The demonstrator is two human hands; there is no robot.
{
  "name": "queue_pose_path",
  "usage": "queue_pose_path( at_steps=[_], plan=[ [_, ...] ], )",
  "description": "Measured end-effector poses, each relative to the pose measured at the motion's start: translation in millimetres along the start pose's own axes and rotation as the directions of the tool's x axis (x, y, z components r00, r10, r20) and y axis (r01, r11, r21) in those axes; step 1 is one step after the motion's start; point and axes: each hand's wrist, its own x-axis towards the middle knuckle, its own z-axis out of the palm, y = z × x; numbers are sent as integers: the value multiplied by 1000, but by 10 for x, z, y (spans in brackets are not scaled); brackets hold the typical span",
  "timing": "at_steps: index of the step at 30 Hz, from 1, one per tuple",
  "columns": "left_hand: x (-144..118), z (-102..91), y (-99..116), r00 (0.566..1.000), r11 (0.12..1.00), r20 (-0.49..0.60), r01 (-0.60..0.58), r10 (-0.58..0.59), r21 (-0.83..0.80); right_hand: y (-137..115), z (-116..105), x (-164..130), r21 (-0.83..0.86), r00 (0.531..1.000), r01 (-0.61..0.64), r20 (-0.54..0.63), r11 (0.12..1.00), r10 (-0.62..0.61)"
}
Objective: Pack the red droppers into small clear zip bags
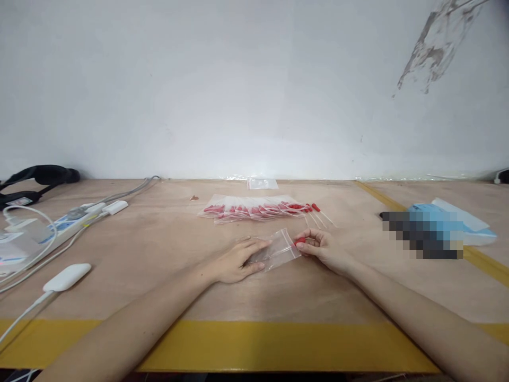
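My left hand (237,261) lies flat on the wooden table, fingers pressing down one end of a small clear zip bag (279,249). My right hand (323,248) pinches a small red-tipped part (300,241) right at the bag's open mouth. Just beyond the hands lies a row of clear bags filled with red parts (246,210), and a few loose red-tipped parts with thin white stems (318,213) lie at its right end.
A white power strip with plugs and cables (71,220) and a white adapter (67,277) sit at the left. A black strap (35,178) lies far left. An empty clear bag (262,183) rests by the wall. Blue-and-white packaging (457,225) lies right. Yellow tape (278,345) lines the near edge.
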Motion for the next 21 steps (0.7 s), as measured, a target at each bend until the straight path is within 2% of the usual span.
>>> queue_pose_path(
  at_steps=[2,5,9,11,14,17,19,21],
  plan=[
    [10,-4,0,1000,1000,6,-10,10,-7,6,-29,5,-37,998,37,58,999,-34],
    [25,-2,-2,1000,1000,6,-20,20,-9,-14,-16,17,1,990,64,127,998,-63],
    [36,10,-11,999,999,-12,-31,31,-12,-91,41,24,-27,969,-45,243,999,50],
    [33,19,-20,999,999,-37,-30,29,-13,-121,31,33,-48,961,-102,254,994,111],
    [21,26,-34,998,999,-64,-27,25,-28,-133,-35,51,-101,968,-136,200,986,154],
    [6,24,-44,999,998,-37,-30,28,-49,-147,-104,49,-302,982,-27,170,953,81],
    [-2,23,-51,1000,998,-16,-27,26,-51,-181,-127,28,-432,971,98,239,897,9],
    [-7,27,-59,1000,998,-5,-24,24,-54,-230,-135,-8,-471,939,167,345,866,6]
  ],
)
